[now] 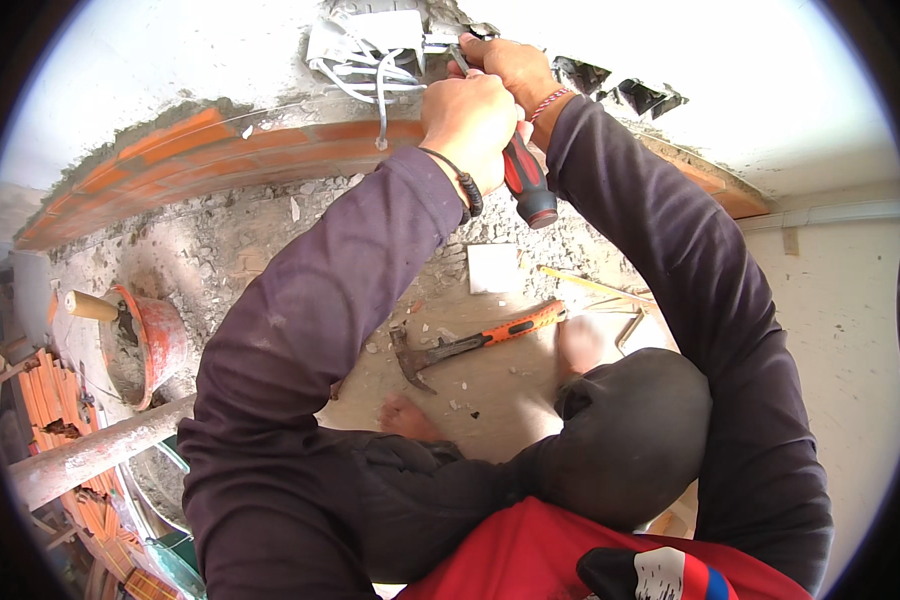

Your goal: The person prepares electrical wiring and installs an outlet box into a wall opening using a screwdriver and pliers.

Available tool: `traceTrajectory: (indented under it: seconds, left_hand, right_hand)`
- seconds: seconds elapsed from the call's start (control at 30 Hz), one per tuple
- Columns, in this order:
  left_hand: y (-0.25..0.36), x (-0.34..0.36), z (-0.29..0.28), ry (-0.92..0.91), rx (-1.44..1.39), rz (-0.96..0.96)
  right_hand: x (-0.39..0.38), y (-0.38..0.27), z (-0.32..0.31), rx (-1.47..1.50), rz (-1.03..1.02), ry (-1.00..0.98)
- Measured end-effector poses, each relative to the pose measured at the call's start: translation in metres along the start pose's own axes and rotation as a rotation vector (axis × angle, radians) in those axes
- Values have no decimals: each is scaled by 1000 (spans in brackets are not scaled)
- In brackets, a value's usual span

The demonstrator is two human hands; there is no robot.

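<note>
My left hand (467, 115) is closed around a red and black screwdriver (532, 188), its handle sticking down toward me and its metal shaft pointing up at the wall. Just behind it my right hand (510, 72) has curled fingers at the damaged wall by the shaft's end; what they hold is partly hidden. Beside both hands, at upper left of them, a white electrical box (366, 36) has a tangle of white cables (375, 85) hanging over the wall's broken edge.
Orange brick course (160, 145) under the wall, chipped holes (650, 97) at right, rubble along the base. A hammer (480, 340), white square piece (492, 268) and yellow rule (590, 283) lie near my bare feet. Left: a red bucket (165, 345), a pole (90, 455), stacked bricks (50, 390).
</note>
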State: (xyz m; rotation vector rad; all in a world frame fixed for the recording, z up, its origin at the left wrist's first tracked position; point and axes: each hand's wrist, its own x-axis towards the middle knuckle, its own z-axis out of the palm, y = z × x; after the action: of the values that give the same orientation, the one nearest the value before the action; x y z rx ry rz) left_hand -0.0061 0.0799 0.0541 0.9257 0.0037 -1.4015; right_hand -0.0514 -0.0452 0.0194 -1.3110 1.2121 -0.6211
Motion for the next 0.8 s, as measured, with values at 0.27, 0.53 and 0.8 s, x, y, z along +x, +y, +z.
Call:
traceTrajectory:
  seconds: [0.27,0.53,0.8]
  left_hand:
    - [-1,5,2,40,-25,-13]
    - [-11,10,-13,-102,41,78]
    - [20,-4,-2,-5,300,3]
  right_hand:
    - [7,0,-3,35,-36,-24]
    - [-6,6,9,346,-29,34]
    - [-6,3,21,-294,-258,309]
